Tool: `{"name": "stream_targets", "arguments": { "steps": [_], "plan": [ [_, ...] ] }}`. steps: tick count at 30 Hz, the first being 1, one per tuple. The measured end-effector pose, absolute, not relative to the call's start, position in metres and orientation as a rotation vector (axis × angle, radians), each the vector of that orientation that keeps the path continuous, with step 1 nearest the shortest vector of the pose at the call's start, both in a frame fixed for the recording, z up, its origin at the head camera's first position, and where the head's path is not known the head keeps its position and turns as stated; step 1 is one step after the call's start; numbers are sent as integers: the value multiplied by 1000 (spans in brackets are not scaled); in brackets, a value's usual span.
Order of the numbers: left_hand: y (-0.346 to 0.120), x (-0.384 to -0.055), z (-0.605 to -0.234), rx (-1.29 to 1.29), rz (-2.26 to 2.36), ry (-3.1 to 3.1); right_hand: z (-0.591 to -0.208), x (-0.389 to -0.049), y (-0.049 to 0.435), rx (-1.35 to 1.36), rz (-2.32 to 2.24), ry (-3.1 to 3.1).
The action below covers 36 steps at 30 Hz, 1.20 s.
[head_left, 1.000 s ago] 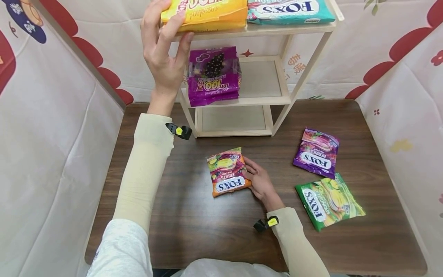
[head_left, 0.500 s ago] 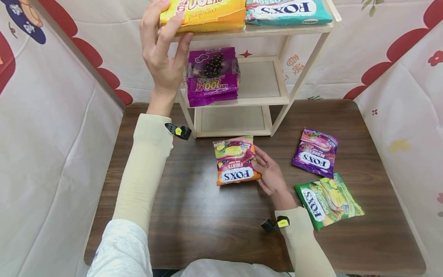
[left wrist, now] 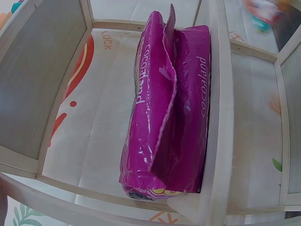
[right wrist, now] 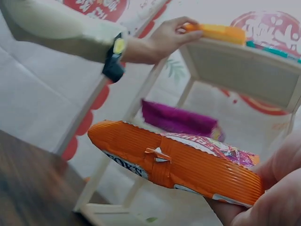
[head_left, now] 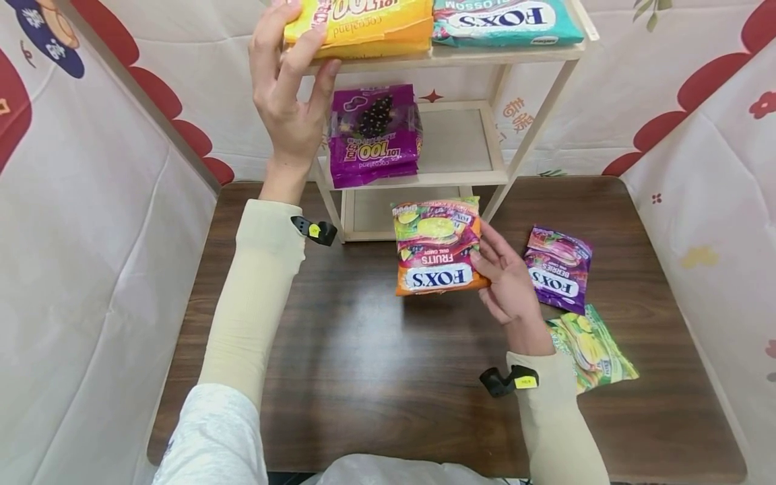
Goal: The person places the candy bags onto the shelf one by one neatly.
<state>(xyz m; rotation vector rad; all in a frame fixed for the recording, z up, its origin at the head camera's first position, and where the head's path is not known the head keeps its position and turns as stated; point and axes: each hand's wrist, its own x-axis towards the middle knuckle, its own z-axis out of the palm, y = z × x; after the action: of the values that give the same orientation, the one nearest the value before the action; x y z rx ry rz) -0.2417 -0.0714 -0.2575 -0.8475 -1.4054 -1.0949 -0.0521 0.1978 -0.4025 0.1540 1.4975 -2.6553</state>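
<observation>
My right hand [head_left: 512, 283] grips an orange and magenta Fox's Fruits candy bag [head_left: 438, 246] by its side, thumb on the front. The bag is above the table before the rack; its orange end [right wrist: 174, 162] shows in the right wrist view. My left hand [head_left: 291, 94] holds the end of a yellow Cocoaland candy bag [head_left: 370, 30] on the top shelf, its thumb by the shelf edge. A teal Fox's bag [head_left: 509, 23] lies beside it. Purple Cocoaland bags [head_left: 374, 138] stand on the middle shelf, seen end-on as purple packs [left wrist: 160, 108] in the left wrist view.
The pale wooden rack [head_left: 467, 178] stands at the back of the brown table [head_left: 339, 377]. Purple Fox's Berries [head_left: 560, 263] and green Fox's candy bags [head_left: 591, 350] lie at the right, the green one partly behind my right forearm. Printed cloth [head_left: 91, 202] walls the sides.
My right hand has lifted the Fox's Fruits bag off the table and moved it forward and right toward the rack. My left hand has stayed at the yellow bag.
</observation>
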Motion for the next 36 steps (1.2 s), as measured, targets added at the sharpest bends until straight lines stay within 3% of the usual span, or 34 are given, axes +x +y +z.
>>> {"name": "stream_targets", "arguments": {
  "steps": [24,36],
  "plan": [
    [-73,-246,-260,-858,-1071,-1377,-352,-67,212,7,-2931,1333],
    [-73,-244,-259,-854,-1082,-1395,-330,-86,210,207,-2943,1544]
  ]
}}
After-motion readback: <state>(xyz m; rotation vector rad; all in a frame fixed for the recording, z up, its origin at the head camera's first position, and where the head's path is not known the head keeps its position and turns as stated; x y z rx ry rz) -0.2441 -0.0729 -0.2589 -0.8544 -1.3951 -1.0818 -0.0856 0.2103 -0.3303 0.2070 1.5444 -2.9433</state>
